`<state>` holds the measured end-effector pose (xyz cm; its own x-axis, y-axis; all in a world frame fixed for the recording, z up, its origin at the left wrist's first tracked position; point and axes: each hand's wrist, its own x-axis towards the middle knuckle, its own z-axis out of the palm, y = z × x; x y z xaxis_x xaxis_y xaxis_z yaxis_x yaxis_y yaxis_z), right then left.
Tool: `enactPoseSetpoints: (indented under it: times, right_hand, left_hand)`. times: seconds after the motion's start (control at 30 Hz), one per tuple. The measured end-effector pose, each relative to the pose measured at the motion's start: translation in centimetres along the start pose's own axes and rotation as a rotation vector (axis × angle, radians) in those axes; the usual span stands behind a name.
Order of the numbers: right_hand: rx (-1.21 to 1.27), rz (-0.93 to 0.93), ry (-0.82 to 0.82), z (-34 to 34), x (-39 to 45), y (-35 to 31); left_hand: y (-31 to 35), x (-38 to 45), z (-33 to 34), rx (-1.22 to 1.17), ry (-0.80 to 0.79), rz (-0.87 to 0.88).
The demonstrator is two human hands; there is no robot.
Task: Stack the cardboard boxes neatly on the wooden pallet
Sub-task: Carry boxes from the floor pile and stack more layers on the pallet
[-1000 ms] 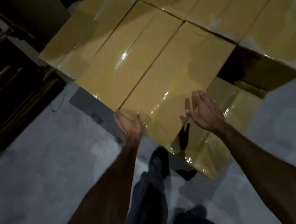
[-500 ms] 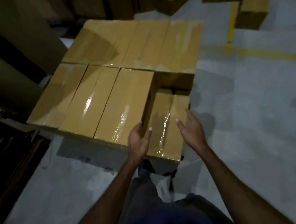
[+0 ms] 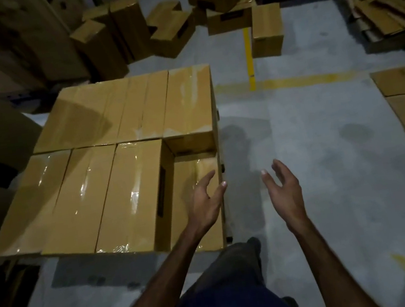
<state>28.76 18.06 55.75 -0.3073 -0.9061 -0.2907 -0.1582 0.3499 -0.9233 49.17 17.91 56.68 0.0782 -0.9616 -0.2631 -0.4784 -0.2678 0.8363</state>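
Both hands, left hand (image 3: pixel 207 200) and right hand (image 3: pixel 284 187), hang empty with wide, relaxed grip beside the stacked boxes (image 3: pixel 109 172), whose top layer lacks one box above the lower box (image 3: pixel 194 178); next, probably fetch one from the loose boxes (image 3: pixel 172 30).

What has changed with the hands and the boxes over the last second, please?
Both hands came off the front top box: the left hand now hovers over the lower box, the right hand over the floor, both empty. The stack looks unchanged.
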Motion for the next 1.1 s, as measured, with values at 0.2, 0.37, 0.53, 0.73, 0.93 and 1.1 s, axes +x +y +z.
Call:
enactPoseSetpoints:
  times: [0.2, 0.37, 0.53, 0.73, 0.93, 1.1]
  right_hand:
    - [-0.069, -0.016, -0.060, 0.4, 9.3, -2.3]
    - [-0.137, -0.018, -0.130, 0.6, 20.7, -4.8]
    - [-0.181, -0.043, -0.131, -0.6, 31.9, -9.1]
    - [-0.064, 0.011, 0.052, -4.7, 45.1, -12.9]
    - [-0.039, 0.052, 0.105, -8.5, 61.1, -14.7]
    - [-0.010, 0.054, 0.050, -9.3, 76.6, -17.3]
  left_hand:
    - [3.1, 9.2, 3.4, -0.063, -0.029, 0.047]
    - [6.5, 20.0, 5.6, -0.158, 0.053, -0.006]
    - [11.8, 30.7, 7.3, -0.167, 0.021, 0.008]
    - [19.5, 43.6, 9.9, -0.133, -0.055, 0.115]
    - [25.0, 57.8, 14.5, -0.120, -0.047, 0.126]
    - [30.9, 71.2, 18.7, -0.061, -0.014, 0.084]
